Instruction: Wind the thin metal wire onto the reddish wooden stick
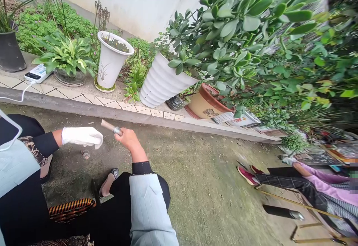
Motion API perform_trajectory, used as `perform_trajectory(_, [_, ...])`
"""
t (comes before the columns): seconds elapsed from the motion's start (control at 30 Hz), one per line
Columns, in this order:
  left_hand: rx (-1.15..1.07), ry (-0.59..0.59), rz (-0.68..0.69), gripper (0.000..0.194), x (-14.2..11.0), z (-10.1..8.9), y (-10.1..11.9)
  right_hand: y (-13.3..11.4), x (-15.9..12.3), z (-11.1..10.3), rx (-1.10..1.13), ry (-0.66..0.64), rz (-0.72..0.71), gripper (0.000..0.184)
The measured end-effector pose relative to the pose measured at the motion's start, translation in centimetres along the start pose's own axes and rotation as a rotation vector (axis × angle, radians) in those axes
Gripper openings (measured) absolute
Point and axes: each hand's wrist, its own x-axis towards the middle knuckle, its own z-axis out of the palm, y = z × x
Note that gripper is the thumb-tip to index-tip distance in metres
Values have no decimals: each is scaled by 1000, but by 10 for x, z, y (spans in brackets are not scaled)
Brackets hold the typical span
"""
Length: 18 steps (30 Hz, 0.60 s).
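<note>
My right hand (pixel 127 140) is bare and closed around a short wooden stick (pixel 106 125). Silvery wire (pixel 116 130) is wound around the stick just beyond my fingers. My left hand (pixel 82 137), in a white knitted glove, is to the left of the stick with its fingers curled together. A faint, thin strand appears to run between the glove and the wound wire; its end is hidden in the fingers. On the ground below the glove is a small spool-like object (pixel 85 154), too small to make out clearly.
A tiled ledge (pixel 112 102) runs across ahead, bearing potted plants, including a white flared pot (pixel 112 61) and a ribbed white pot (pixel 163 80). A white power bank (pixel 38 73) with a cable lies there. Another person (pixel 310 186) sits at the right.
</note>
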Motion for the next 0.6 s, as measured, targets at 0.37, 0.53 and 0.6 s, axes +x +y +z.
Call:
perform_trajectory(0.37, [190, 315, -13, 35, 0, -5, -23, -22, -33, -11, 645, -293, -413, 25])
perform_trajectory(0.53, [216, 107, 13, 39, -1, 19, -20, -8, -21, -8, 794, 175, -9, 31])
perform_trajectory(0.6, [224, 84, 37, 36, -5, 24, -15, -7, -16, -1, 490, 208, 65, 29])
